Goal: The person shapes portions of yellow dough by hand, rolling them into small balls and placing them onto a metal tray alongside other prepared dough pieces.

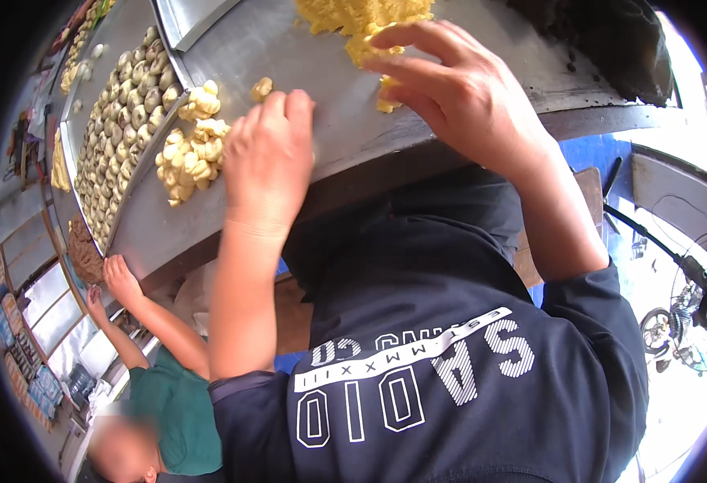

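Observation:
My left hand is over the metal table with its fingers curled down. Whatever may be inside those fingers is hidden. A small lump of pale dough lies just beyond it, and a pile of pale dough pieces sits to its left. My right hand reaches to a crumbly yellow mass at the far side, its fingers curved and spread apart. The fingertips are at the near edge of that mass, where a smaller yellow clump lies by them.
A metal tray of round filled dough balls stands at the left. Beside its near end, a co-worker's hand is near a brown mass. A dark bulky heap occupies the table's right end.

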A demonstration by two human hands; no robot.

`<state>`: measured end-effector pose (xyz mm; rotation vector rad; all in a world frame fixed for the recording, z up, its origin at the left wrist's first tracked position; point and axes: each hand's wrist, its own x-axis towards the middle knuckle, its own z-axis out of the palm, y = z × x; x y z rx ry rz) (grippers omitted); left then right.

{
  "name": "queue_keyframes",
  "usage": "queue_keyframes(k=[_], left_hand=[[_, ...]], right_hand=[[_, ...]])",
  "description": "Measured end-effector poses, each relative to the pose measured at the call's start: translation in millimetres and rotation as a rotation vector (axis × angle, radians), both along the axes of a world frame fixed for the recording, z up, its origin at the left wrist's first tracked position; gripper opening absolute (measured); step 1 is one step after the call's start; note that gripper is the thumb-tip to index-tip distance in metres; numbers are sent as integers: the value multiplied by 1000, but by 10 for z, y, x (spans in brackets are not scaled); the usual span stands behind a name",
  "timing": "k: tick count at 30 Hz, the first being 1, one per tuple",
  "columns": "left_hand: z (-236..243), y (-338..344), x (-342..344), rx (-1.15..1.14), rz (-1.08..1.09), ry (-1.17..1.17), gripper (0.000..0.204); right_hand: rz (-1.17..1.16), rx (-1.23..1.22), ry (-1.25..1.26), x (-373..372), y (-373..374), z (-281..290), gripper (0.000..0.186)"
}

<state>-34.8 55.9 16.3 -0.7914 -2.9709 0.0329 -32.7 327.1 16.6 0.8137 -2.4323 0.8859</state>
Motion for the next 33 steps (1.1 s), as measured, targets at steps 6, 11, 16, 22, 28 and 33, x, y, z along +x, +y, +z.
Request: queue_keyframes(k=[6,11,16,22,28,33], left_hand=[[-43,-421,113,487,-74,-119,12],[-127,-627,99,1421,86,-415,48],[-179,-462,-424,1204,234,-99,47],[-213,-374,-83,716,174,-55,14],[-260,-338,155,432,-99,287,24],[-242,-220,-45,444,124,155,29]], right_hand=[[-172,123,-118,26,73,-84,42],[-239,221,21,47,60,-141,47],[-95,192,-158,143,-55,-109,43],[-200,214,-42,179,173,-194,19],[-125,79,-102,185,-33,-170,24],[-170,277,-143,127,-106,-150,26]])
